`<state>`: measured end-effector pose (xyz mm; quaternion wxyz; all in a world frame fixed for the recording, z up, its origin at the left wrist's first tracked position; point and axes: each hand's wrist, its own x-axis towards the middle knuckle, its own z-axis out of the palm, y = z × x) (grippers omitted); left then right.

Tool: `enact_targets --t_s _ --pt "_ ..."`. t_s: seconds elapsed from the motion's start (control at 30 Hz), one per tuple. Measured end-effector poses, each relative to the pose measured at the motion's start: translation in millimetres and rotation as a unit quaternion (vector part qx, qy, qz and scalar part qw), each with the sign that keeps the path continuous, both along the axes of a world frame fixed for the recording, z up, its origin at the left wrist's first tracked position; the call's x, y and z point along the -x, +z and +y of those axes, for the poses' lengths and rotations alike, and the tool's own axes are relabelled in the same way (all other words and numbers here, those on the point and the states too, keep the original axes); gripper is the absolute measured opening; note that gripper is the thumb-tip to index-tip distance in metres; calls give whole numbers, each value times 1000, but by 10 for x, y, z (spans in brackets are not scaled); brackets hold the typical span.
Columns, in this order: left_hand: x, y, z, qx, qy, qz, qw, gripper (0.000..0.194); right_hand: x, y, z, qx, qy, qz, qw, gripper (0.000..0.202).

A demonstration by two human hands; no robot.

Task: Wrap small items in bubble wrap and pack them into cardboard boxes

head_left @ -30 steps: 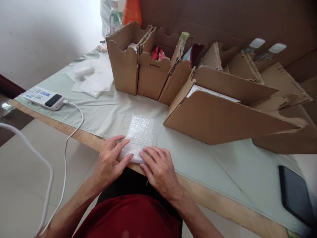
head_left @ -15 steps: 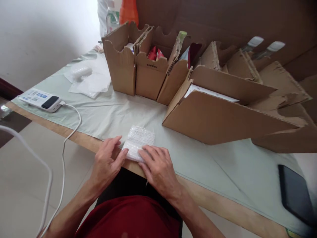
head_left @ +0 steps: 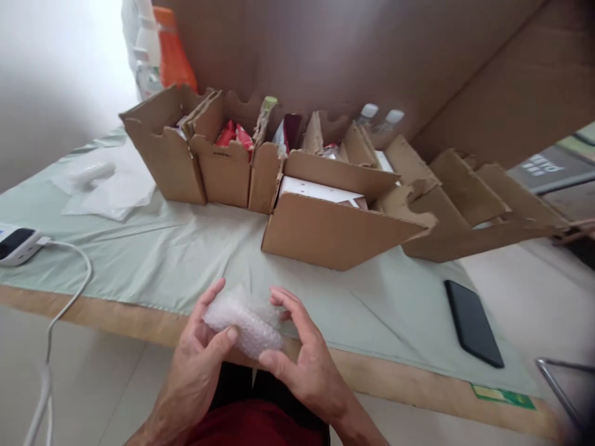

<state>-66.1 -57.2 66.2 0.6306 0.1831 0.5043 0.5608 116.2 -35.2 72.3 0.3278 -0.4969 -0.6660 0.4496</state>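
A small bundle of clear bubble wrap [head_left: 248,325] is lifted at the table's front edge, tilted between both hands. My left hand [head_left: 198,350] grips its left end, thumb across the near face and fingers behind. On the other side, my right hand [head_left: 309,356] touches the lower right corner with its thumb, its fingers curved and apart near the back of the bundle. What lies inside the wrap cannot be made out.
Cardboard organisers [head_left: 325,232] line the back of the cloth-covered table [head_left: 186,248]. Plastic sheets [head_left: 125,179] lie at the left, beyond a white power bank [head_left: 21,248] with its cable. A black phone [head_left: 473,322] rests at the right. An orange bottle [head_left: 174,56] stands behind.
The bubble-wrapped bundle has been raised and tilted off the table; my left hand has taken hold of it. The camera view has turned to the right.
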Motion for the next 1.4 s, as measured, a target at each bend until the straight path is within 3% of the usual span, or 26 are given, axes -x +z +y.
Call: enact_targets --t_s 0.03,0.1,0.17,0.2,0.27,0.37,0.4,0.47,0.6,0.7,0.8,0.87,1.03,1.13,1.2,1.3,1.4 --pt "-56 10 6 -14 -24 2 1000 97 -72 12 1 27 -5 21 999 76" --pt "-169 43 40 -49 -68 31 996 87 -205 36 16 63 -24 55 996 54" --pt "-274 118 141 -135 -79 123 980 76 -352 75 46 52 -59 78 994 28" --pt "-320 179 229 -199 -66 196 958 73 -443 109 65 34 -74 84 993 23" --pt "-402 339 480 -340 -13 370 864 73 -671 218 112 -13 -96 87 992 22" --pt "-499 596 962 -461 60 580 669 74 -1097 511 226 -94 -120 50 987 21" --pt "-523 658 1111 -468 65 616 630 69 -1240 641 285 -124 -133 31 983 21" --pt "-554 729 1337 -459 57 655 598 51 -1491 934 452 -177 -167 -18 970 24" --pt "-560 711 1434 -453 47 652 606 22 -1727 1557 988 -237 -206 -172 934 32" --pt "-549 681 1371 -460 55 642 612 20 -1634 1925 1440 -188 -153 -384 891 26" --pt "-552 678 1367 -457 54 640 615 19 -1397 2088 1778 -123 -93 -599 786 23" --pt "-561 678 1400 -457 54 634 622 19 -1238 2056 1930 -105 -55 -647 753 17" --pt "-575 657 1479 -453 58 612 645 19 -1100 1668 2186 -129 73 -615 775 29" --pt "-577 647 1514 -457 56 606 649 19 -1150 1499 2275 -145 102 -589 789 21" --pt "-585 656 1534 -460 55 603 650 19 -1179 1483 2282 -146 107 -576 797 15" --pt "-600 674 1536 -462 54 595 656 23 -1239 1577 2140 -170 58 -535 826 7" --pt "-565 614 1473 -475 73 570 667 46 -1405 1651 1752 -234 -78 -420 873 15"
